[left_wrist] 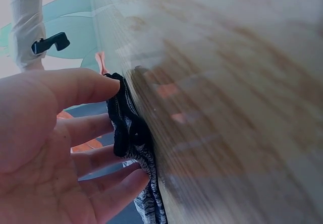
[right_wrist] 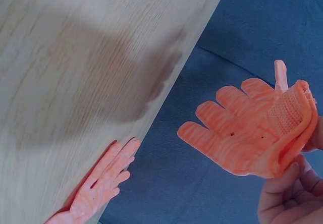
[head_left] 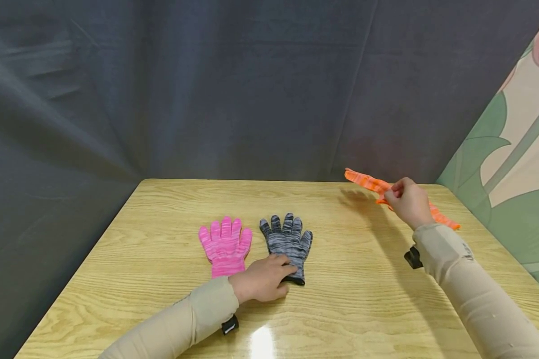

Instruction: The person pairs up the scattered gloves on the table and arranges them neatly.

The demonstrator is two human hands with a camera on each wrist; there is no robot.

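Near the middle of the table lies a grey-and-black knitted glove (head_left: 287,242), fingers pointing away. My left hand (head_left: 266,279) rests on its black-edged cuff (left_wrist: 128,125), fingers loosely extended and touching the cuff area in the left wrist view. Over the far right of the table, my right hand (head_left: 409,203) pinches an orange knitted glove (head_left: 364,180) by its cuff, holding it off the surface. The right wrist view shows that glove (right_wrist: 232,130) spread out, its cuff folded between thumb and fingers. Another orange glove (right_wrist: 98,186) lies on the table beyond, partly hidden by my right hand in the head view.
A pink knitted glove (head_left: 226,244) lies flat left of the grey one, its cuff end partly covered by my left forearm. Dark cloth (head_left: 251,99) hangs behind the wooden table (head_left: 341,309). A wall with painted leaves (head_left: 512,199) stands at the right.
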